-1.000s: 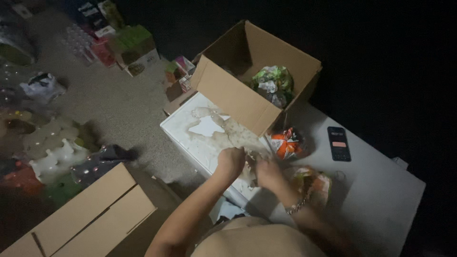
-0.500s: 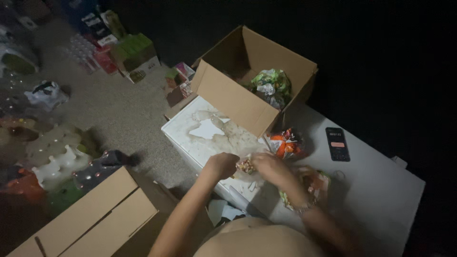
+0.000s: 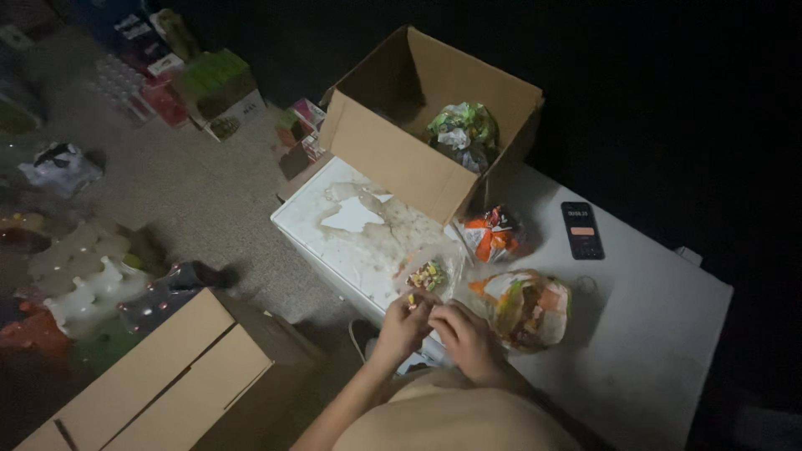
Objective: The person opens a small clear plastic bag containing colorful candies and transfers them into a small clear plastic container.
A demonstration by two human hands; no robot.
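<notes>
Left hand [image 3: 407,321] and right hand [image 3: 462,334] together at near edge of white table [image 3: 652,334], fingertips pinching mouth of clear candy bag [image 3: 430,274]. Thin, light, crinkly, probably slippery film; best gripped at top seam. Bigger snack bag [image 3: 525,307] just right; open cardboard box [image 3: 434,117] at far corner.

Left hand [image 3: 407,324] and right hand [image 3: 464,334] touching

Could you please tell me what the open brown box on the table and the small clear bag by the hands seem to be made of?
Open brown box: corrugated cardboard by its look, matt tan with stiff folded flaps. Small clear bag: probably thin plastic film, see-through and glossy, with colourful bits showing inside.
</notes>
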